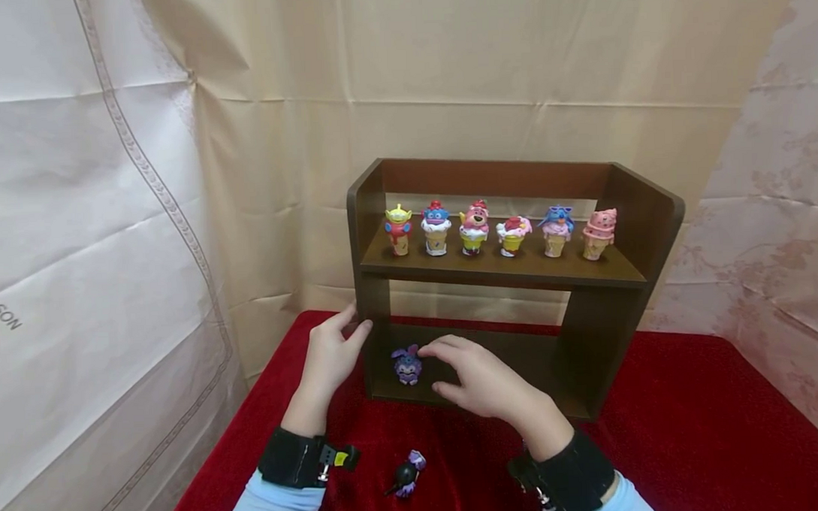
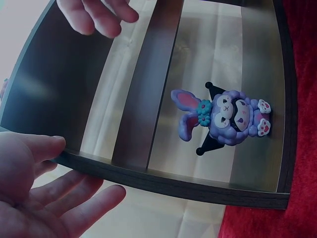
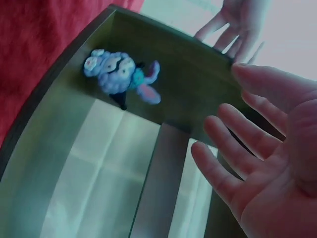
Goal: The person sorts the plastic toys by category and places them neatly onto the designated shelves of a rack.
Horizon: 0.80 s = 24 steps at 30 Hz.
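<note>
A purple bunny-eared figurine with a black-horned hood and a teal flower stands upright at the left end of the lower shelf. My right hand hovers just right of it, fingers spread and loosely bent, holding nothing. The right wrist view shows that palm apart from the figurine. At the left side panel of the brown two-tier shelf is my left hand. Its thumb touches the panel's front edge in the left wrist view, and its fairly straight fingers lie along the outside.
Several ice-cream-cone character figurines, including a pink bear and a pink one, line the upper shelf. A small purple and black figure lies on the red cloth in front. Beige curtain fabric hangs behind.
</note>
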Tool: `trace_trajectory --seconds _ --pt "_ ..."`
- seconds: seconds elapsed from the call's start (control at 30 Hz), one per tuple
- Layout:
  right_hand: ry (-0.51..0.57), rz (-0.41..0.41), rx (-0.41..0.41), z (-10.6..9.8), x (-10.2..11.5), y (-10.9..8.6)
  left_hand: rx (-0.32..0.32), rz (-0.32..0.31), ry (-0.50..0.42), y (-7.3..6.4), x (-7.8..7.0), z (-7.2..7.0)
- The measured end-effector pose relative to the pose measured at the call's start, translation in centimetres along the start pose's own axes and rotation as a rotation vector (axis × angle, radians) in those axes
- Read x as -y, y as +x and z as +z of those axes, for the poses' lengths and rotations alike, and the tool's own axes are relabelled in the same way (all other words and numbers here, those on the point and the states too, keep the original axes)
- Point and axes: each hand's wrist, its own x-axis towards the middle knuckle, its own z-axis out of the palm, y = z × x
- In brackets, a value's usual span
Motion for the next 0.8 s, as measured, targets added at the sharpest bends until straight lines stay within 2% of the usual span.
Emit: trace_trajectory --seconds 0.13,0.4,0.57,0.8 --pt "-0.037 -0.034 0.056 0.5 0.9 -0.9 -0.001 0.0 -0.004 0.0 -0.1 0.0" --pt "-0.032 -0.136 0.219 1.7 2.0 -2.3 0.008 -0.028 -0.001 -0.1 -0.3 -0.1" --pt "-0.05 -0.188 0.239 2.7 2.5 -2.8 0.011 -0.026 0.0 0.0 -0.3 -0.1" --pt "-0.069 -0.219 0.283 3.7 3.2 -3.1 0.012 -0.041 0.006 -0.2 -0.4 -0.1"
